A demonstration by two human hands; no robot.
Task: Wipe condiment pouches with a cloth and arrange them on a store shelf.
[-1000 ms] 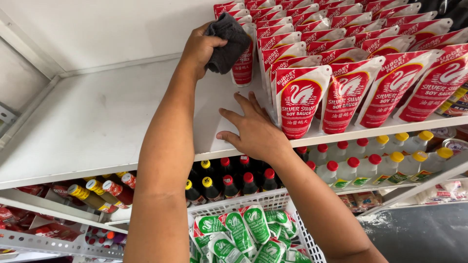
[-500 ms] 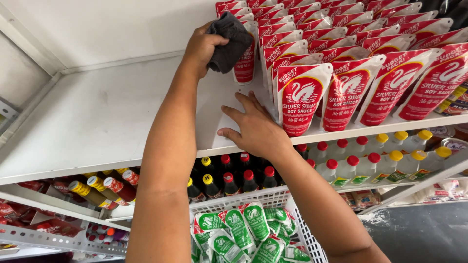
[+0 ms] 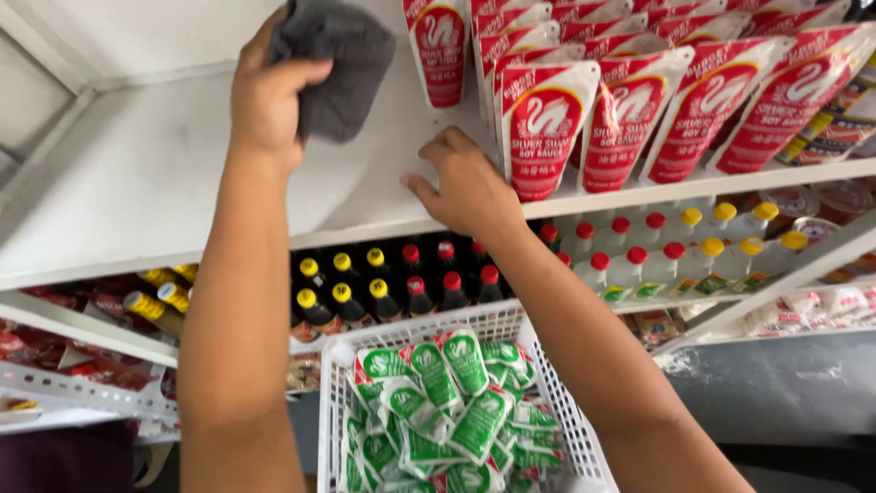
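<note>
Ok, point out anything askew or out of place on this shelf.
Nothing is spilled or damaged. The red sauce pouches stand in leaning rows. The left hand holds a grey cloth against the white shelf; the right hand rests at its edge.

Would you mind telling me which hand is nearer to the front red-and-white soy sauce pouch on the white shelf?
Right. The right hand rests on the white shelf just beside the front red-and-white pouch; the left hand holds a grey cloth farther left.
</note>
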